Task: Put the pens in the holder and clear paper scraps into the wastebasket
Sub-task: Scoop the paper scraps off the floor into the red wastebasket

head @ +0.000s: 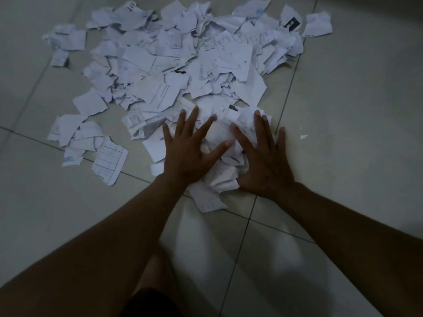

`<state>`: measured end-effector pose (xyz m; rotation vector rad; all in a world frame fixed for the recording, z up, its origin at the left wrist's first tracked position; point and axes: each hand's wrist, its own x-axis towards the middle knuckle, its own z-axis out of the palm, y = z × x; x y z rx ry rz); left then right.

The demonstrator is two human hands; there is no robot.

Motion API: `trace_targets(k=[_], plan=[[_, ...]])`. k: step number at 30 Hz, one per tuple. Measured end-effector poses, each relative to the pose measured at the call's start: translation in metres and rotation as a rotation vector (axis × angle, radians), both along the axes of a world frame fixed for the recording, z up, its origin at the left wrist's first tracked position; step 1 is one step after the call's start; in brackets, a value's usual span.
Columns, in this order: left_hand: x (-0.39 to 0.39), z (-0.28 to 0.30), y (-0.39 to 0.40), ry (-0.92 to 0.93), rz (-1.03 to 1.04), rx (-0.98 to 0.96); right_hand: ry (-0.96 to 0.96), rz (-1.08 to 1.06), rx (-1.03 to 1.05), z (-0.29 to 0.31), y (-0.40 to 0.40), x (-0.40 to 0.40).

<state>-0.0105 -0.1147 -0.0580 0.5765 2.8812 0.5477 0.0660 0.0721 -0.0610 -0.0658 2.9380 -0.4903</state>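
Observation:
A wide heap of torn white paper scraps covers the pale tiled floor. At its near edge lies a bunched mound of crumpled scraps. My left hand lies on the left side of that mound with fingers spread and straight. My right hand lies on its right side, fingers likewise spread, fingertips on the paper. The mound sits between both palms. No pens, holder or wastebasket appear in view.
A separate small cluster of scraps, one with a printed grid, lies to the left. A tiny scrap sits alone on the right tile. My knee shows at the bottom. The light is dim.

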Motion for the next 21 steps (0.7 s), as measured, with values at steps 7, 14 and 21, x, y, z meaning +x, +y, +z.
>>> trace_targets(k=[7,14,21], plan=[[0.004,0.004,-0.023,0.11,-0.072,0.248,0.081,0.043,-0.126,-0.003,0.021,-0.007],[0.009,0.014,-0.036,0.063,-0.264,0.14,0.203,-0.001,-0.243,0.005,0.04,0.011],[0.015,-0.005,-0.027,0.067,-0.336,-0.074,-0.021,0.077,-0.099,0.007,0.02,0.001]])
